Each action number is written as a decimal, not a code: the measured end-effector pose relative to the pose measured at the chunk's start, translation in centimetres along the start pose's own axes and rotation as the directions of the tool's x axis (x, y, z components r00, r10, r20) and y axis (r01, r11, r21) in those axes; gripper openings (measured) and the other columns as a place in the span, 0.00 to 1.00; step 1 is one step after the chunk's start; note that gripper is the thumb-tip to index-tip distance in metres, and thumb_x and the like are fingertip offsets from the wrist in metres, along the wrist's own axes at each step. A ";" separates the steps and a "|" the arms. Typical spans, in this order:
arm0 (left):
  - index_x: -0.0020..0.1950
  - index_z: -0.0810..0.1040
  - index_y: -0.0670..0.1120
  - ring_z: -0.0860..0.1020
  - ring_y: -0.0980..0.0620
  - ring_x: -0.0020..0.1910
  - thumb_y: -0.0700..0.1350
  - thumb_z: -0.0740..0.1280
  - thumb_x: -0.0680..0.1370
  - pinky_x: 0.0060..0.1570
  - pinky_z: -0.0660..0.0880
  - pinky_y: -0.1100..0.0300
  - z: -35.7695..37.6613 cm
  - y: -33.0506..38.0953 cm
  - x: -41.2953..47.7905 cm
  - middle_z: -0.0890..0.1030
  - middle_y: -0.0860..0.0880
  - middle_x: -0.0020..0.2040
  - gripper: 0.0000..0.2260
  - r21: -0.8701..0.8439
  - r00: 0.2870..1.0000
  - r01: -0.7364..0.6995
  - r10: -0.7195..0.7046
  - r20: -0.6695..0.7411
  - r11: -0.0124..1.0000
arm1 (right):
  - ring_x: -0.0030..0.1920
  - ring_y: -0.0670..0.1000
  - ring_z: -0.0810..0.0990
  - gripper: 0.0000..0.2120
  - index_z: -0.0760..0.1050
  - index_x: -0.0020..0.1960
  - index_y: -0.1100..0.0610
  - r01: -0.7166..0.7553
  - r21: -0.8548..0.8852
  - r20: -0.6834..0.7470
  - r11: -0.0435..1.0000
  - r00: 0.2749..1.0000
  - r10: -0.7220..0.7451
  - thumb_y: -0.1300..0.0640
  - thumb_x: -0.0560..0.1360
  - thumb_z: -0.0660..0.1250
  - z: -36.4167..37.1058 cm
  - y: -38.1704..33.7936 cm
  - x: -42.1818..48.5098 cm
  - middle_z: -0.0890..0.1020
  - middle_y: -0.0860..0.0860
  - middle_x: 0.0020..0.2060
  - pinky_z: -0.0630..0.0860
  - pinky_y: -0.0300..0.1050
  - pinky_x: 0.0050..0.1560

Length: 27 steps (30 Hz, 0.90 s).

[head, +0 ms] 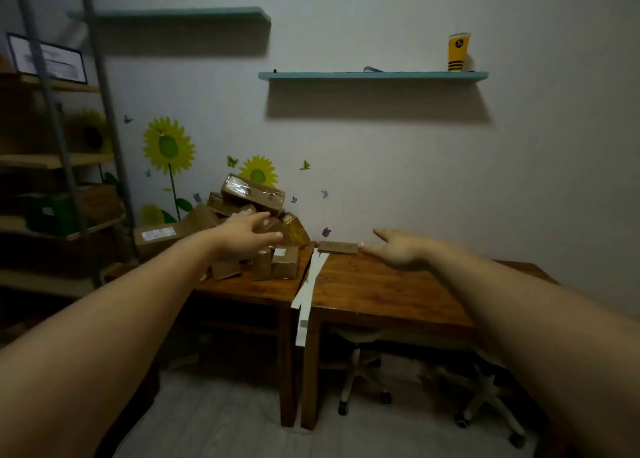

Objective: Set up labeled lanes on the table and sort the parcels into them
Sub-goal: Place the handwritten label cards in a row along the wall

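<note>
A left desk and a right desk stand side by side against a wall with sunflower stickers; a white paper strip lies along their seam and hangs over the front edge. The parcels are heaped at the back of the left desk, where the left grip hovers with fingers spread, holding nothing. The right grip is open, its fingertips at the edge of a flat brown parcel at the back of the right desk.

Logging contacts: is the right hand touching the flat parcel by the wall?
Cannot tell: in the head view fingertips of the right hand end beside the flat parcel; blur hides any gap.
</note>
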<state>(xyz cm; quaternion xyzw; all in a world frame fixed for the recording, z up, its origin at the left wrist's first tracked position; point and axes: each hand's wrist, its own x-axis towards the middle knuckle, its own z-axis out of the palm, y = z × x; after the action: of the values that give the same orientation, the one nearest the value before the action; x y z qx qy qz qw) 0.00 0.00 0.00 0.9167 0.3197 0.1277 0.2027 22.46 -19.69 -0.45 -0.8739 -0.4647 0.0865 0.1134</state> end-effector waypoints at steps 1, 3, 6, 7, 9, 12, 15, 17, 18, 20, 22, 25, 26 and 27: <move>0.77 0.53 0.54 0.44 0.44 0.76 0.62 0.61 0.76 0.73 0.47 0.43 -0.6 -1.1 1.0 0.48 0.46 0.78 0.33 0.005 1.000 0.008 -0.008 -0.011 1.000 | 0.76 0.59 0.55 0.39 0.49 0.78 0.52 0.014 -0.002 -0.019 1.000 1.000 -0.014 0.31 0.76 0.51 0.0 -1.1 1.6 0.54 0.56 0.77 0.54 0.58 0.74; 0.77 0.53 0.54 0.44 0.43 0.76 0.63 0.60 0.76 0.73 0.46 0.43 -2.0 -3.8 3.9 0.47 0.46 0.78 0.33 0.033 0.999 0.031 -0.031 -0.008 0.999 | 0.76 0.59 0.55 0.38 0.50 0.78 0.52 0.020 -0.001 -0.048 1.000 0.999 -0.020 0.32 0.76 0.51 0.1 -2.9 4.9 0.55 0.55 0.77 0.55 0.58 0.74; 0.77 0.52 0.55 0.45 0.42 0.76 0.64 0.60 0.75 0.73 0.46 0.42 -3.5 -7.5 8.3 0.48 0.45 0.78 0.34 0.046 0.999 0.050 -0.050 -0.003 0.998 | 0.76 0.59 0.56 0.37 0.50 0.78 0.52 0.039 -0.018 -0.056 0.999 0.998 -0.040 0.33 0.77 0.51 0.7 -5.3 9.6 0.56 0.55 0.77 0.56 0.57 0.74; 0.77 0.52 0.56 0.45 0.42 0.76 0.65 0.60 0.75 0.73 0.47 0.42 -3.8 -8.7 9.8 0.48 0.45 0.78 0.34 0.047 0.998 0.057 -0.057 0.000 0.997 | 0.76 0.59 0.56 0.37 0.50 0.78 0.52 0.048 -0.024 -0.054 0.999 0.997 -0.049 0.33 0.77 0.51 0.9 -5.9 11.2 0.56 0.55 0.77 0.56 0.57 0.74; 0.76 0.52 0.56 0.46 0.42 0.76 0.65 0.60 0.75 0.73 0.47 0.41 -4.1 -10.6 12.6 0.49 0.45 0.78 0.34 0.063 0.998 0.065 -0.065 0.006 0.996 | 0.75 0.58 0.57 0.37 0.50 0.78 0.52 0.062 -0.034 -0.055 0.997 0.996 -0.064 0.33 0.77 0.52 1.4 -6.7 14.4 0.57 0.54 0.77 0.57 0.56 0.73; 0.76 0.52 0.56 0.50 0.42 0.76 0.64 0.61 0.75 0.72 0.51 0.40 -4.1 -12.7 16.7 0.51 0.45 0.78 0.34 0.051 0.998 0.068 -0.068 0.005 0.996 | 0.75 0.58 0.58 0.37 0.50 0.78 0.52 0.090 -0.038 -0.080 0.995 0.993 -0.092 0.33 0.77 0.52 1.9 -7.5 19.5 0.58 0.54 0.76 0.58 0.54 0.72; 0.77 0.52 0.55 0.48 0.43 0.76 0.64 0.62 0.75 0.73 0.50 0.43 -3.8 -14.8 20.8 0.49 0.45 0.78 0.34 0.073 0.995 0.094 -0.096 0.024 0.993 | 0.75 0.57 0.57 0.37 0.50 0.78 0.51 0.113 -0.065 -0.088 0.992 0.989 -0.118 0.32 0.76 0.52 2.4 -7.7 25.2 0.57 0.54 0.77 0.58 0.56 0.73; 0.77 0.53 0.55 0.49 0.43 0.76 0.63 0.62 0.75 0.73 0.50 0.45 -4.2 -16.2 23.9 0.50 0.46 0.78 0.34 0.123 0.994 0.107 -0.109 0.009 0.987 | 0.76 0.57 0.56 0.37 0.50 0.78 0.50 0.126 -0.096 -0.104 0.987 0.985 -0.136 0.32 0.76 0.51 2.4 -7.4 29.3 0.57 0.54 0.77 0.57 0.56 0.73; 0.77 0.53 0.54 0.51 0.44 0.76 0.62 0.62 0.76 0.72 0.51 0.46 -4.7 -16.9 25.6 0.51 0.46 0.78 0.33 0.138 0.994 0.106 -0.105 -0.012 0.985 | 0.75 0.57 0.57 0.37 0.50 0.78 0.50 0.133 -0.108 -0.117 0.985 0.982 -0.146 0.31 0.76 0.51 2.3 -7.2 31.4 0.57 0.54 0.77 0.57 0.56 0.72; 0.76 0.57 0.52 0.58 0.44 0.73 0.60 0.62 0.77 0.70 0.57 0.51 -5.7 -17.9 29.2 0.57 0.45 0.76 0.31 0.118 0.994 0.098 -0.092 -0.058 0.988 | 0.75 0.57 0.57 0.37 0.50 0.78 0.50 0.143 -0.119 -0.146 0.982 0.976 -0.160 0.31 0.76 0.50 1.8 -6.8 35.9 0.57 0.54 0.77 0.57 0.56 0.72; 0.75 0.59 0.52 0.64 0.45 0.70 0.58 0.63 0.77 0.65 0.63 0.52 -6.6 -18.9 33.0 0.63 0.45 0.73 0.29 0.088 0.992 0.098 -0.091 -0.085 0.991 | 0.75 0.58 0.58 0.37 0.50 0.78 0.50 0.146 -0.099 -0.165 0.984 0.973 -0.161 0.31 0.76 0.50 1.4 -6.3 40.6 0.56 0.54 0.77 0.58 0.56 0.71; 0.75 0.60 0.51 0.68 0.46 0.66 0.57 0.64 0.77 0.57 0.66 0.56 -6.7 -20.5 38.1 0.65 0.45 0.71 0.29 0.033 0.989 0.108 -0.104 -0.110 0.994 | 0.70 0.59 0.68 0.37 0.50 0.78 0.50 0.142 -0.067 -0.152 0.988 0.977 -0.151 0.31 0.76 0.50 1.1 -6.0 47.1 0.55 0.54 0.77 0.65 0.54 0.67; 0.75 0.59 0.52 0.67 0.46 0.68 0.57 0.64 0.77 0.59 0.65 0.55 -6.4 -21.1 39.5 0.63 0.45 0.73 0.29 0.027 0.988 0.112 -0.108 -0.113 0.993 | 0.68 0.59 0.71 0.37 0.50 0.78 0.50 0.141 -0.059 -0.147 0.988 0.978 -0.149 0.31 0.76 0.50 1.3 -6.1 49.0 0.56 0.54 0.77 0.67 0.54 0.65; 0.75 0.58 0.53 0.64 0.45 0.70 0.57 0.63 0.77 0.64 0.63 0.53 -6.1 -21.9 41.0 0.61 0.45 0.74 0.29 0.041 0.988 0.118 -0.113 -0.106 0.992 | 0.67 0.59 0.71 0.37 0.50 0.78 0.51 0.143 -0.053 -0.137 0.988 0.979 -0.149 0.31 0.76 0.50 1.5 -6.2 50.9 0.56 0.54 0.77 0.68 0.53 0.65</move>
<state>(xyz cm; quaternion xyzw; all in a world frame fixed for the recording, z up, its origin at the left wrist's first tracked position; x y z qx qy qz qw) 17.35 43.53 -0.20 0.8933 0.3852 0.1556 0.1714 45.34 26.14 -2.49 -0.8437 -0.5200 0.0065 0.1331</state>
